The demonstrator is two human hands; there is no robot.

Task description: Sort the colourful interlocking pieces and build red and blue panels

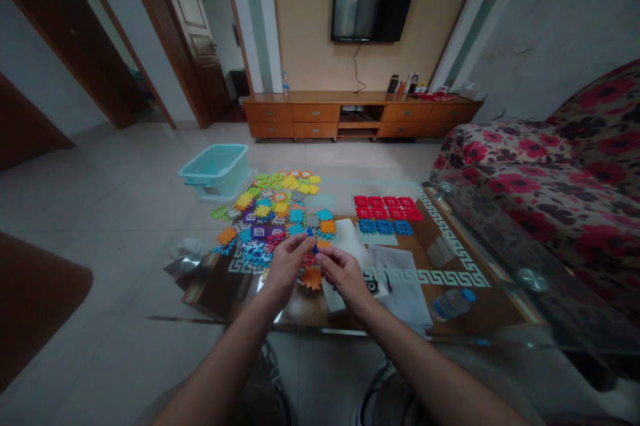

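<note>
Between my two hands, above the glass table, is a small blue plastic piece (313, 243), seen nearly edge-on. My left hand (289, 262) pinches it at its upper left side, and my right hand (344, 271) grips it from the lower right. Fingers partly cover it. Just below the hands lies an orange toothed tile (311, 278). Many loose toothed puzzle tiles (263, 211) in yellow, green, purple, blue and orange spread to the left. At the right, red tiles (387, 207) sit in neat rows, with a row of blue tiles (385, 227) in front of them.
Papers (400, 273) with a pen lie right of my hands. A water bottle (453, 305) rests on its side near the table's front right. Beyond the left edge stands a turquoise tub (215, 169) on the floor. A flowered sofa (540, 173) borders the right side.
</note>
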